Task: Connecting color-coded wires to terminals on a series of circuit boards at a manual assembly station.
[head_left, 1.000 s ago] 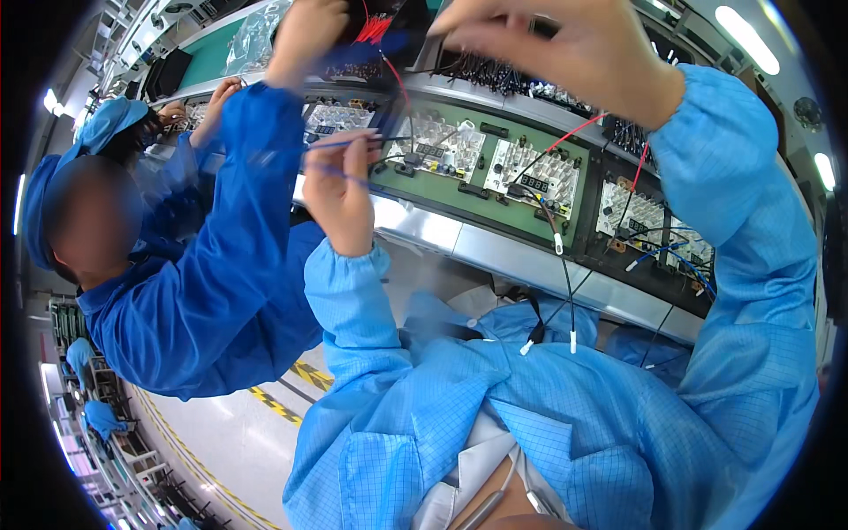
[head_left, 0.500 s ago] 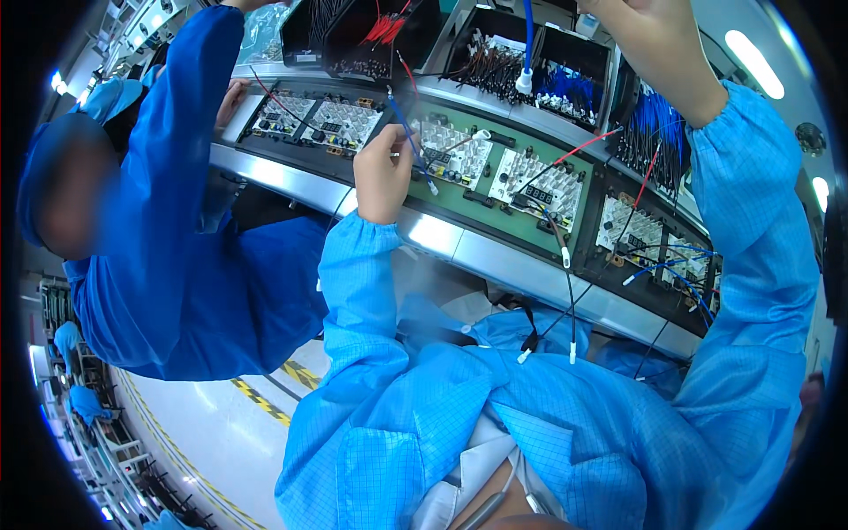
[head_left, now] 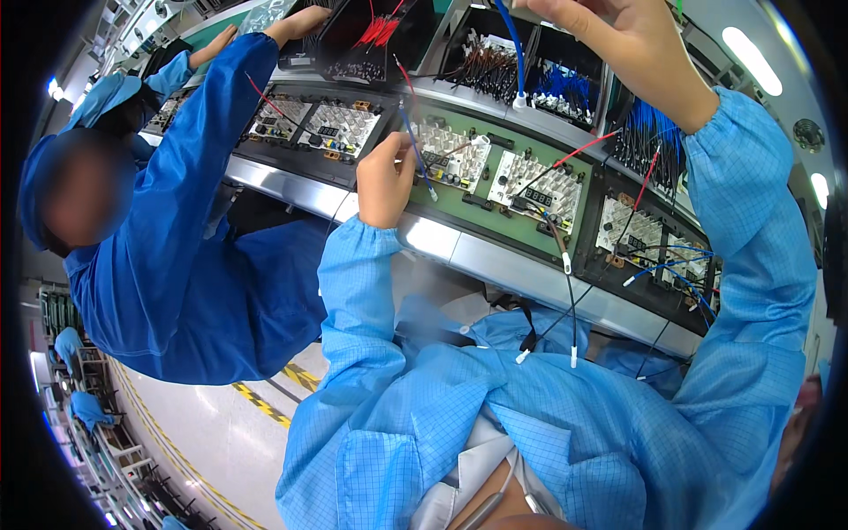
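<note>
My left hand (head_left: 384, 183) is closed over the left board of the green fixture, its fingertips pinching a slim blue wire (head_left: 417, 157) with a white end. That circuit board (head_left: 461, 159) has clear parts and a brown wire (head_left: 461, 147) lying across it. High at the upper edge is my right hand (head_left: 629, 40), its fingers bent toward a thicker-looking blue wire (head_left: 518, 57) that hangs down to a white connector. Those fingertips and the wire's top are partly cut off by the edge. A second circuit board (head_left: 541, 190) with a dark display carries red, black and brown wires.
Black bins hold brown wires (head_left: 490, 71), blue wires (head_left: 565, 84) and red wires (head_left: 378, 32). More boards (head_left: 629, 228) lie in black fixtures along the metal-edged line (head_left: 530, 269). At left, a co-worker in dark blue (head_left: 194, 238) reaches toward the bins; another person's hand is beyond.
My right hand has come lower and left, and its blue wire now slants. My left hand has dropped slightly with the slim wire. The co-worker's arm has swung right toward the bins.
</note>
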Available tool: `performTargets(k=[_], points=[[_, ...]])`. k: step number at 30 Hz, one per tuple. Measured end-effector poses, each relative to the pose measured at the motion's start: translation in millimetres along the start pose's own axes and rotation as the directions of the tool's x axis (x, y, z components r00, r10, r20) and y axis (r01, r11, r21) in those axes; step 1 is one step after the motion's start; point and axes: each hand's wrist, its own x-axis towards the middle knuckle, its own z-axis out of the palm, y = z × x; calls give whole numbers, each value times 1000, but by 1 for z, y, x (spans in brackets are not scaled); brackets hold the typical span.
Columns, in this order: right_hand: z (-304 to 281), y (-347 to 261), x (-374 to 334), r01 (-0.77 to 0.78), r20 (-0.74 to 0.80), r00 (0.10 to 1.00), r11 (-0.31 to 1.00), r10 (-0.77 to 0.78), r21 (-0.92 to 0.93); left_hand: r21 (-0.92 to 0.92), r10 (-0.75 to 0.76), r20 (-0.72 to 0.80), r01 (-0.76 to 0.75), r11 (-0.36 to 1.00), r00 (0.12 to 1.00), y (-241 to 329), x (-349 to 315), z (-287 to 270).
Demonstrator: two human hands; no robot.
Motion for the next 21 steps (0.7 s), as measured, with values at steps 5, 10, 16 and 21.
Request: performTargets(k=[5,10,16,21], points=[[0,2,0,218,71,968,944,-242,249,10,-13,18,13,1000,1000,1,-6,2],[-2,32,-30,-8,393,919,997,38,-79,65,62,8,-62,996,998,-4,-12,17],[-5,34,-48,239,633,774,925,2,-295,12,26,-10,-26,1000,1000,9,-9,9],[-23,23,-53,85,699,688,934,198,-348,59,113,58,-116,991,992,20,-8,15]])
